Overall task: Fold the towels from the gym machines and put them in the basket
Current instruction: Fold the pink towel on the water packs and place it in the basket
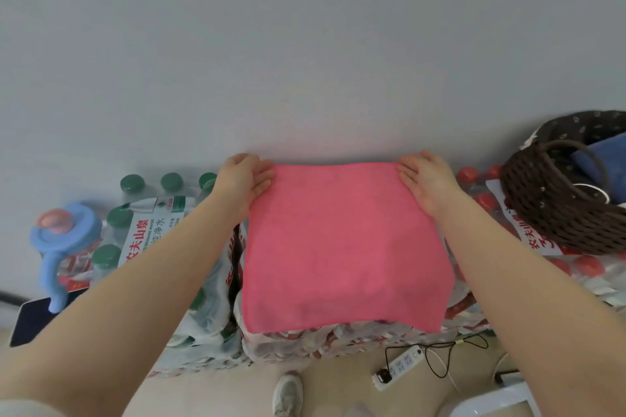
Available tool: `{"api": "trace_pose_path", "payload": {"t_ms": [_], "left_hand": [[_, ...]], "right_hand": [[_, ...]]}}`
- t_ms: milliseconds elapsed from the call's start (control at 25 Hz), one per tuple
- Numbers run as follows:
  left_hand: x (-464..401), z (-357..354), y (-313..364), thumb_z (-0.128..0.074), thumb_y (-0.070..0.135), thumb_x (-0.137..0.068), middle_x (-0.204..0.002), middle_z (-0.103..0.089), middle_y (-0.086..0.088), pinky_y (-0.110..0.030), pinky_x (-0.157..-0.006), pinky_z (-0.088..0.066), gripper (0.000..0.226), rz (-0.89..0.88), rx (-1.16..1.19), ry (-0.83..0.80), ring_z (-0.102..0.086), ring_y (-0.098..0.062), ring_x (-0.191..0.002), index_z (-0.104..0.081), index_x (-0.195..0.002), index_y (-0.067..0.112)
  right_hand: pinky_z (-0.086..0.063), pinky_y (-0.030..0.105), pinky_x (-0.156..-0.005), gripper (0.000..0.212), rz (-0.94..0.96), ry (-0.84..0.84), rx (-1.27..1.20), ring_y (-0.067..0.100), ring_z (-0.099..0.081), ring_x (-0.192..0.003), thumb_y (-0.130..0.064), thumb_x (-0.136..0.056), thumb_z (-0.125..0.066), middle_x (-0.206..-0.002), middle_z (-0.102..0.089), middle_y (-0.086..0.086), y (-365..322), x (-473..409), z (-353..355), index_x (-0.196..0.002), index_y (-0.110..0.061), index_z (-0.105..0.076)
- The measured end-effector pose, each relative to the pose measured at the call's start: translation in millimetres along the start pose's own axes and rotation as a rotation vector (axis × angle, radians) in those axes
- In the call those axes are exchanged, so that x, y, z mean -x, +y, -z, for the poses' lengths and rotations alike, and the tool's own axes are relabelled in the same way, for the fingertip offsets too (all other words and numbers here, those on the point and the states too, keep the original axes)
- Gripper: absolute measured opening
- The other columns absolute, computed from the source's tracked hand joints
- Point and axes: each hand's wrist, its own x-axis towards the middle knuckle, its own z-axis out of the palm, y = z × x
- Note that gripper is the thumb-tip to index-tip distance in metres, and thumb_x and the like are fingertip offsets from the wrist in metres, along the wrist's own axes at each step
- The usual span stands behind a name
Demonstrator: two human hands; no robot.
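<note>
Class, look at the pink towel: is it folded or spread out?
Spread out: the pink towel lies flat as one square over the bottle packs, both hands at its far corners.
</note>
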Motion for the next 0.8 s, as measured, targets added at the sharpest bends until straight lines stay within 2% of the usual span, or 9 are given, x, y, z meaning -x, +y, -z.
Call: {"api": "trace_pose_path", "payload": {"t_ms": [80, 120, 200, 280, 400, 560, 600, 680, 800], "left_hand": [[8, 7, -6, -0.041, 0.010, -0.094, -0.103, -0.057, -0.009, -0.022, -0.070, -0.047, 0.050, -0.078, -0.096, 0.034, -0.056, -0.013, -0.076, -0.023, -0.141, 0.009], [15, 12, -10, -0.043, 0.009, -0.093, -0.098, -0.056, -0.006, -0.023, -0.069, -0.047, 0.053, -0.120, -0.182, 0.071, -0.054, -0.013, -0.076, -0.024, -0.142, 0.009], [35, 23, -20, -0.046, 0.010, -0.090, -0.101, -0.055, -0.005, -0.029, -0.079, -0.048, 0.046, -0.202, -0.355, 0.145, -0.053, -0.016, -0.083, -0.037, -0.136, 0.008], [59, 36, -35, -0.047, 0.010, -0.089, -0.099, -0.059, -0.006, -0.035, -0.086, -0.047, 0.032, -0.250, -0.450, 0.182, -0.054, -0.018, -0.087, -0.053, -0.120, 0.005], [101, 47, -58, -0.047, 0.008, -0.089, -0.086, -0.060, -0.003, -0.036, -0.079, -0.047, 0.022, -0.248, -0.479, 0.183, -0.054, -0.019, -0.079, -0.059, -0.107, 0.007], [147, 53, -105, -0.044, 0.004, -0.089, -0.116, -0.057, -0.007, -0.035, -0.091, -0.044, 0.033, -0.231, -0.511, 0.245, -0.053, -0.022, -0.104, -0.052, -0.120, 0.007], [153, 55, -115, -0.045, 0.007, -0.090, -0.120, -0.056, -0.008, -0.036, -0.094, -0.042, 0.034, -0.196, -0.494, 0.270, -0.052, -0.024, -0.109, -0.050, -0.124, 0.006], [161, 59, -131, -0.047, 0.016, -0.093, -0.113, -0.059, -0.009, -0.034, -0.090, -0.042, 0.035, -0.087, -0.404, 0.299, -0.053, -0.025, -0.107, -0.048, -0.125, 0.002], [168, 60, -142, -0.046, 0.026, -0.095, -0.110, -0.058, -0.007, -0.034, -0.082, -0.039, 0.035, 0.045, -0.311, 0.209, -0.054, -0.019, -0.098, -0.050, -0.122, 0.004]], "right_hand": [[-0.037, 0.031, -0.102, 0.046, 0.081, -0.033, 0.146, 0.018, -0.051, -0.105, -0.003, -0.095, -0.041, -0.112, -0.051, 0.007, 9, 11, 9, -0.138, -0.015, -0.030], [-0.040, 0.029, -0.098, 0.043, 0.154, -0.014, 0.256, 0.017, -0.052, -0.104, -0.004, -0.093, -0.044, -0.111, -0.052, 0.006, 14, 19, 16, -0.135, -0.013, -0.038], [-0.045, 0.026, -0.084, 0.023, 0.285, 0.030, 0.473, 0.014, -0.056, -0.088, -0.003, -0.090, -0.049, -0.098, -0.059, 0.005, 24, 38, 36, -0.107, -0.014, -0.059], [-0.045, 0.026, -0.069, 0.023, 0.299, 0.038, 0.577, 0.012, -0.053, -0.070, -0.002, -0.090, -0.046, -0.083, -0.060, 0.004, 35, 62, 57, -0.082, -0.019, -0.059], [-0.041, 0.028, -0.060, 0.015, 0.306, 0.063, 0.728, 0.014, -0.047, -0.061, -0.011, -0.091, -0.046, -0.071, -0.055, 0.001, 47, 97, 84, -0.083, -0.015, -0.058], [-0.034, 0.030, -0.053, 0.024, 0.225, 0.117, 0.877, 0.016, -0.040, -0.056, -0.014, -0.091, -0.046, -0.061, -0.046, 0.002, 78, 137, 116, -0.067, -0.010, -0.049], [-0.038, 0.032, -0.058, 0.024, 0.154, 0.084, 0.861, 0.018, -0.044, -0.060, -0.018, -0.092, -0.047, -0.064, -0.048, 0.003, 87, 144, 120, -0.071, -0.009, -0.052], [-0.045, 0.041, -0.084, 0.021, -0.002, -0.016, 0.675, 0.021, -0.053, -0.087, -0.022, -0.094, -0.047, -0.090, -0.057, 0.004, 102, 155, 123, -0.100, -0.006, -0.059], [-0.035, 0.040, -0.106, 0.038, -0.119, -0.114, 0.349, 0.020, -0.047, -0.118, -0.018, -0.094, -0.049, -0.122, -0.054, 0.002, 108, 159, 125, -0.131, -0.010, -0.046]]}}
